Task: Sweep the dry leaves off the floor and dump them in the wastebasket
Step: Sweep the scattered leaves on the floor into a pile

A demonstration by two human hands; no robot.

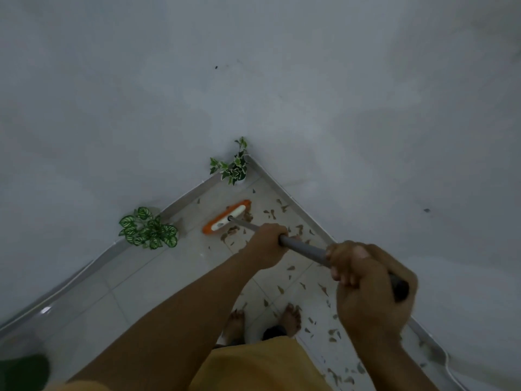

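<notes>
Orange broom head [227,217] working corner leaves [282,207] | I'm seeing left hand [267,244] gripping pole [306,248] low for steering | right hand [366,283] clenching top, driving

Indoor corner of a home, most likely a plain room or hallway. Two grey-white plastered walls [282,80] meet at a corner, with a grey skirting strip [186,196] along the base. Floor [135,280] is pale glossy tile with thin grout lines, household style. Two small potted plants: a trailing ivy [232,165] set right in the corner, a broad-leaved one [148,228] against the left wall. Dry leaves [284,207] scattered over the tiles. Bare feet [291,317] on the floor, which suits a lived-in dwelling. Light is dim.
</notes>
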